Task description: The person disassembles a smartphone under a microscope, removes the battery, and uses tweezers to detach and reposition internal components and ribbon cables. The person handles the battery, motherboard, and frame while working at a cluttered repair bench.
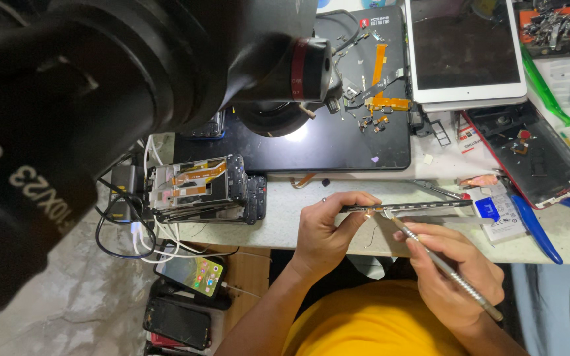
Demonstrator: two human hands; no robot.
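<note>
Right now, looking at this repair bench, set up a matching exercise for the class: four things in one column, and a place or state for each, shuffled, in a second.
Things:
1. left hand
2. right hand
3. white tablet
4. green brush

Places or states:
A. lies at the bench's far right
B. grips a thin metal tool like a pen
C. holds a slim phone frame edge-on
D. rests screen-up at the top

Pairs: 1-C, 2-B, 3-D, 4-A

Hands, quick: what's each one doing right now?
Left hand: closed, holding the phone edge-on.
Right hand: closed, holding a metal tool, its tip at the phone's edge.
</note>
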